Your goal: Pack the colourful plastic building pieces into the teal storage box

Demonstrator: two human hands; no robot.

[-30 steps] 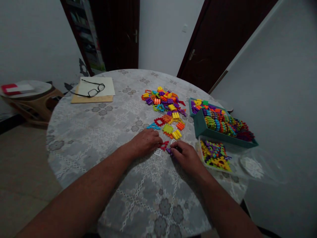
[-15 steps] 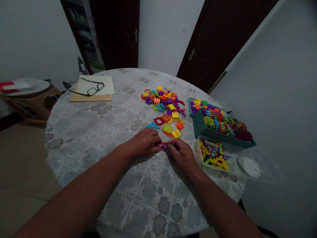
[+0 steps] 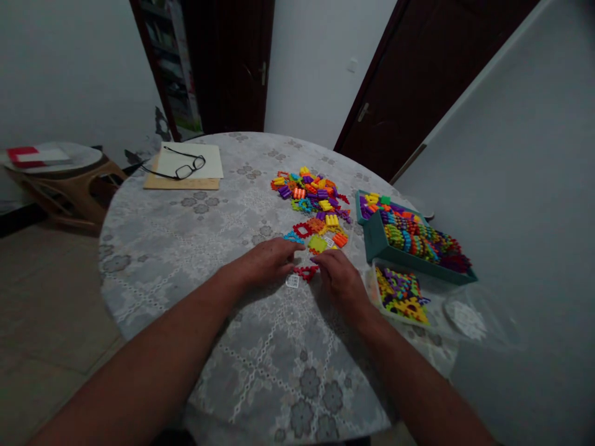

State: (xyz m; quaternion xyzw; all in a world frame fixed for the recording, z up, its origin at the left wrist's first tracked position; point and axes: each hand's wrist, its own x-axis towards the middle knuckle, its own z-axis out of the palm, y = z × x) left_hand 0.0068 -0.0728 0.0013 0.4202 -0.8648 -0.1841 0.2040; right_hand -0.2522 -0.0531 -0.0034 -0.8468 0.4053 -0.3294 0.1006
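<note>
A red toothed triangular building piece (image 3: 307, 273) lies flat on the tablecloth between my hands. My left hand (image 3: 267, 263) is just left of it, index finger stretched out and thumb apart, with nothing seen in its grip. On the other side, my right hand (image 3: 341, 282) pinches a small purple building piece (image 3: 313, 259), mostly covered by the fingertips. A small white label (image 3: 292, 281) is beside the red piece. Beyond the fingers lie a blue piece (image 3: 294, 237), a lime green square piece (image 3: 317, 243), a red ring-like piece (image 3: 302, 230) and an orange connector (image 3: 340, 239).
Farther back is a heap of colourful pieces (image 3: 309, 192). At right stand a teal box (image 3: 374, 236) of sorted pieces and a clear plastic tub (image 3: 375, 291) with a transparent lid (image 3: 493, 319). Glasses (image 3: 185, 171) rest on paper (image 3: 212, 162) at far left.
My hands have moved apart. The left has let go of the red triangular piece, which now lies in plain view, while the right has lifted the purple piece slightly away from it.
</note>
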